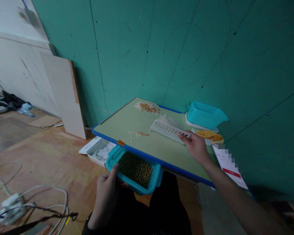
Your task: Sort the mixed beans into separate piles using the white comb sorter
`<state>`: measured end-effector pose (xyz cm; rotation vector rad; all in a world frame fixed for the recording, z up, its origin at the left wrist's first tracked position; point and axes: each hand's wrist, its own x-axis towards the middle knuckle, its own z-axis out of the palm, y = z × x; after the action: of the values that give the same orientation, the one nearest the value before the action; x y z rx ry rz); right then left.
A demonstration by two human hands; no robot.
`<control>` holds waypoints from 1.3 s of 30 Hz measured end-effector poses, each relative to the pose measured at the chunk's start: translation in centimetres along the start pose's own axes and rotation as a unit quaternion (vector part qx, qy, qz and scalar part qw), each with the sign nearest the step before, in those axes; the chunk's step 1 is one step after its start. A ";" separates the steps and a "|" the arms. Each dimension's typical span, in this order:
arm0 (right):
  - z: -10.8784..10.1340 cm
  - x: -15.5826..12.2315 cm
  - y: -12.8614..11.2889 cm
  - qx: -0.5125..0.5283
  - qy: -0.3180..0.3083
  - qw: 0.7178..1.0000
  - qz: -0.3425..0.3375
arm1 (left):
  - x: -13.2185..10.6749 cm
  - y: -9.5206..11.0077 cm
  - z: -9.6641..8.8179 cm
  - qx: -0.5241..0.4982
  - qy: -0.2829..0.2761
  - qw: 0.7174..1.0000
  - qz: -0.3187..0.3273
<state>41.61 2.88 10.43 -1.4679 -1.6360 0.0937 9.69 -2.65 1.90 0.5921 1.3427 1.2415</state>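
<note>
My left hand [106, 191] grips the near left rim of a blue plastic container [157, 176], thumb on top, just below the table's front edge. Dark green beans and tan beans [142, 173] lie inside it. With my right hand [196, 147] I pinch the right end of a long white slotted tray [161, 127] over the tabletop. Near the tray's left end are a few tan beans [143, 133] and scattered white grains [132, 136]. A larger pile of tan beans [148, 107] sits at the table's far edge, beside pale, fine material [170, 120].
On the table's [117, 124] right stand a blue bin [207, 116], a folded yellow cloth [210, 135] and a white-and-red sheet [229, 166]. A green wall [147, 49] rises behind. An open white box [98, 151], cables and a power strip [12, 207] lie on the floor.
</note>
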 end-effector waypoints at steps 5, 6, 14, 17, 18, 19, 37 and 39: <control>0.2 0.0 0.2 0.018 -0.021 0.999 0.023 | 0.3 -0.6 -0.2 -0.020 0.003 1.000 0.004; 0.2 -0.1 0.0 0.028 -0.023 0.999 0.025 | 0.4 -0.7 -0.2 -0.016 0.007 1.000 0.005; 0.4 0.5 -0.6 0.043 -0.024 0.998 0.024 | 0.6 -0.9 -0.4 -0.005 0.000 1.000 0.010; 1.1 1.9 -0.4 0.045 -0.023 0.998 0.024 | 0.6 -0.9 -0.5 -0.017 -0.012 1.000 0.010; 1.4 2.4 -0.3 0.056 -0.032 0.998 0.021 | 0.6 -0.9 -0.5 -0.021 -0.016 1.000 0.009; 1.7 2.8 -0.2 0.071 -0.043 0.996 0.019 | 0.6 -0.9 -0.5 -0.024 -0.017 1.000 0.009; 1.8 3.0 0.2 0.181 -0.086 0.977 0.069 | 0.2 -0.6 -0.1 -0.037 -0.006 0.999 0.017; 1.8 3.0 0.2 0.180 -0.089 0.977 0.068 | 0.4 -0.9 -0.3 -0.028 -0.010 0.999 0.014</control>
<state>40.95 6.30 10.89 -1.3147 -1.5579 0.5844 9.63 -2.64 0.91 0.5845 1.2823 1.2876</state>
